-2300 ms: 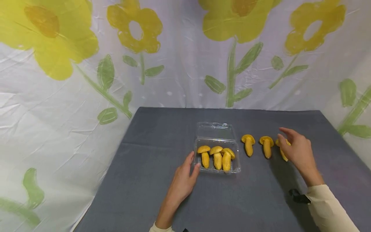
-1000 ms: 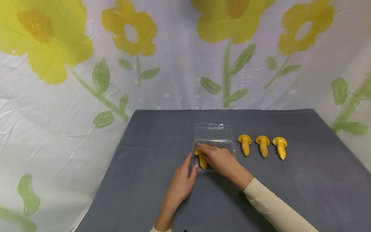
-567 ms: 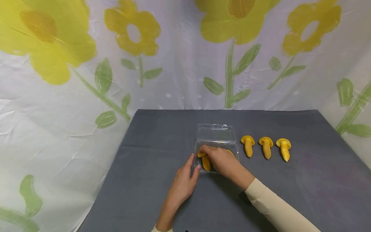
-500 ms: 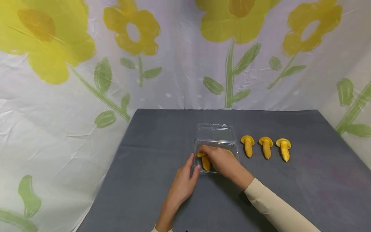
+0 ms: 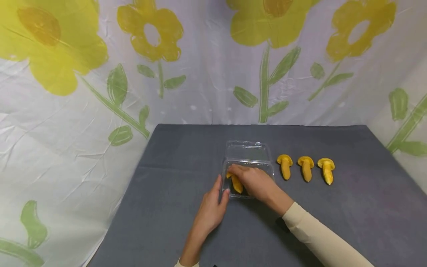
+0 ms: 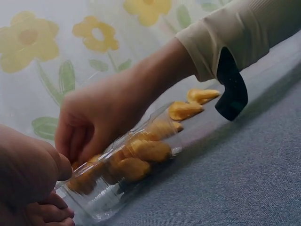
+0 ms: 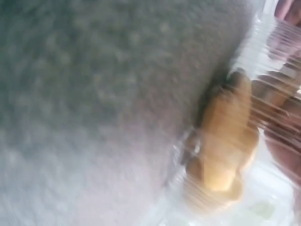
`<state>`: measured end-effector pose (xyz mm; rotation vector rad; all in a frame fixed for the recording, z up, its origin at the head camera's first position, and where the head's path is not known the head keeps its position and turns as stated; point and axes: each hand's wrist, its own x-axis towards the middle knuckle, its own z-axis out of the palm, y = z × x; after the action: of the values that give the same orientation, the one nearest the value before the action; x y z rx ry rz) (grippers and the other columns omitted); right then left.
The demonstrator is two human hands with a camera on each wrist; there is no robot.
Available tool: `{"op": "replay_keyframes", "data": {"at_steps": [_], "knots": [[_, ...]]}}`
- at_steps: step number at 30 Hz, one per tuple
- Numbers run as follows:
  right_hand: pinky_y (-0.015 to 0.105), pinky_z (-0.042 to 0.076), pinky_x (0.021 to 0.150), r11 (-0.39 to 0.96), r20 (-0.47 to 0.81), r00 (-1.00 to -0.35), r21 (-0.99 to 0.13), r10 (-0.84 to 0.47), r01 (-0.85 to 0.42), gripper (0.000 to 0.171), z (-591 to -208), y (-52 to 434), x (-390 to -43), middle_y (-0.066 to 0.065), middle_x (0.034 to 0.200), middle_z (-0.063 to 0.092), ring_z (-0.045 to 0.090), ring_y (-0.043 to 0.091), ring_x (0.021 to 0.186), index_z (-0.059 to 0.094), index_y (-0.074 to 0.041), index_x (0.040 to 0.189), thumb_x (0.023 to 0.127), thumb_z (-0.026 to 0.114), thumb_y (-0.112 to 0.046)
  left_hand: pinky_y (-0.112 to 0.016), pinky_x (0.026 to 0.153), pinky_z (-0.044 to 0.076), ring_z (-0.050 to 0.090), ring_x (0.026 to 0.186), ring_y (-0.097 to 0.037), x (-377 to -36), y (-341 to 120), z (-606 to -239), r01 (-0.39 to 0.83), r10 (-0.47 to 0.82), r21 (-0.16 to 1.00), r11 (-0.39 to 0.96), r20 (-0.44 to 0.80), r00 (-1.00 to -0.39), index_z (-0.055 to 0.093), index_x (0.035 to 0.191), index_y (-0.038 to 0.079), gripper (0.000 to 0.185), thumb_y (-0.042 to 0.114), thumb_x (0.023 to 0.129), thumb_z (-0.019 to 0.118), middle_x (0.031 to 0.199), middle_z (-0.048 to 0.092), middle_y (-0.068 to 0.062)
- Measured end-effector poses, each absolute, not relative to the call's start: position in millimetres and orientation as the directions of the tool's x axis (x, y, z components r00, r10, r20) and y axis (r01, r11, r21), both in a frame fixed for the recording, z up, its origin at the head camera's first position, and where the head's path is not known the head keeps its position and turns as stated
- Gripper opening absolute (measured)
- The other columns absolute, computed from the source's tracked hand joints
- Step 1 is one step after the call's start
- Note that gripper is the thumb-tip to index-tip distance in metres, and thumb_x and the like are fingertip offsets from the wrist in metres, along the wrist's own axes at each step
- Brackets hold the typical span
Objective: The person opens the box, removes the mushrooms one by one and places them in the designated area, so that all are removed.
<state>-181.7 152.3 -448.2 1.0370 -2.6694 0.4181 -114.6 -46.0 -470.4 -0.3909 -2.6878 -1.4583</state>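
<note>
A clear plastic clamshell box [image 5: 249, 151] lies on the grey cloth, its lid folded back. My left hand [image 5: 211, 207] holds its near left corner between thumb and fingers. Inside the box, my right hand [image 5: 258, 184] pinches the cap end of the leftmost yellow mushroom [image 5: 237, 184], whose stem slants toward the right. That hand covers the other mushrooms in the head view. Through the box wall, the left wrist view shows several mushrooms [image 6: 134, 168]. Blurred in the right wrist view, a mushroom [image 7: 225, 141] shows behind the plastic.
Right of the box lies a row of three yellow mushrooms: one nearest the box [image 5: 285, 167], a middle one [image 5: 306, 168] and an outer one [image 5: 327, 171]. A flower-printed curtain [image 5: 207, 74] hangs behind the grey-covered table [image 5: 160, 207].
My right hand has come from the outer mushroom on the right into the box. The leftmost mushroom there has since tilted, its stem end swinging right. My left hand has stayed at the corner.
</note>
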Motion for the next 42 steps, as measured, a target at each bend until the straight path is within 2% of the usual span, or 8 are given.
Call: {"op": "replay_keyframes", "data": {"at_steps": [8,17,26,31,33,36,38,42], "knots": [[0.037,0.065,0.081,0.654,0.432,-0.712,-0.304,-0.553,-0.692,0.035,-430.8,168.3,-177.7,0.004,0.139,0.07,0.077,0.022,0.097,0.068,-0.013,0.14,0.106,0.064,-0.005,-0.054,0.117,0.045,0.053,0.142,-0.039,-113.5,-48.5,-471.5,0.258,0.193,0.811,0.526,0.181,-0.964,0.037,0.158,-0.011,0.06,0.018,0.11,0.058,0.153,0.051,-0.029],[0.027,0.06,0.062,0.672,0.522,-0.716,-0.32,-0.463,-0.668,0.043,-408.9,206.6,-172.3,0.01,0.137,0.071,0.074,0.017,0.071,0.067,-0.01,0.14,0.1,0.069,0.004,-0.053,0.118,0.043,0.05,0.144,-0.038,-115.2,-46.9,-469.5,0.247,0.205,0.822,0.514,0.162,-0.965,0.035,0.159,-0.01,0.06,0.016,0.11,0.057,0.154,0.051,-0.029],[0.016,0.034,0.045,0.755,0.551,-0.756,-0.308,-0.354,-0.579,0.043,-402.3,257.4,-157.3,0.01,0.14,0.07,0.051,0.006,0.05,0.071,-0.009,0.134,0.095,0.073,0.009,-0.054,0.118,0.043,0.051,0.143,-0.039,-115.0,-47.3,-470.0,0.254,0.197,0.815,0.521,0.174,-0.965,0.037,0.158,-0.011,0.059,0.017,0.11,0.057,0.153,0.052,-0.029],[0.029,0.056,0.057,0.799,0.515,-0.796,-0.305,-0.319,-0.518,0.043,-402.8,273.0,-148.9,0.013,0.14,0.069,0.075,0.021,0.082,0.07,-0.008,0.135,0.095,0.074,0.007,-0.054,0.118,0.043,0.05,0.144,-0.039,-115.4,-48.2,-470.6,0.248,0.198,0.81,0.531,0.166,-0.966,0.035,0.159,-0.01,0.06,0.019,0.111,0.056,0.156,0.049,-0.029],[0.031,0.057,0.057,0.813,0.491,-0.809,-0.294,-0.323,-0.503,0.043,-404.2,276.9,-146.2,0.014,0.139,0.07,0.072,0.018,0.076,0.069,-0.007,0.136,0.096,0.074,0.006,-0.054,0.118,0.043,0.049,0.144,-0.039,-115.5,-48.4,-470.5,0.248,0.199,0.809,0.532,0.165,-0.966,0.035,0.159,-0.01,0.06,0.019,0.111,0.055,0.156,0.048,-0.029],[0.025,0.045,0.047,0.826,0.448,-0.83,-0.285,-0.333,-0.486,0.043,-407.6,281.0,-141.9,0.013,0.12,0.076,0.051,0.005,0.052,0.067,-0.006,0.139,0.097,0.074,0.003,-0.054,0.118,0.043,0.049,0.144,-0.039,-114.8,-48.7,-470.8,0.25,0.2,0.808,0.533,0.167,-0.965,0.035,0.159,-0.011,0.06,0.019,0.111,0.056,0.156,0.049,-0.029],[0.022,0.036,0.042,0.84,0.42,-0.844,-0.274,-0.334,-0.469,0.045,-410.0,283.6,-139.0,0.006,0.096,0.075,0.033,0.0,0.044,0.067,-0.006,0.14,0.097,0.075,0.001,-0.054,0.119,0.042,0.049,0.145,-0.039,-114.3,-48.8,-471.4,0.254,0.205,0.807,0.532,0.168,-0.964,0.035,0.159,-0.011,0.06,0.019,0.111,0.055,0.156,0.049,-0.029],[0.022,0.034,0.042,0.851,0.356,-0.871,-0.28,-0.338,-0.445,0.044,-415.4,287.8,-135.0,-0.01,0.066,0.052,0.026,-0.001,0.042,0.067,-0.006,0.142,0.098,0.074,-0.002,-0.054,0.119,0.042,0.049,0.145,-0.039,-112.7,-49.3,-472.4,0.253,0.201,0.808,0.533,0.169,-0.965,0.035,0.159,-0.01,0.06,0.019,0.111,0.055,0.155,0.05,-0.028]]}}
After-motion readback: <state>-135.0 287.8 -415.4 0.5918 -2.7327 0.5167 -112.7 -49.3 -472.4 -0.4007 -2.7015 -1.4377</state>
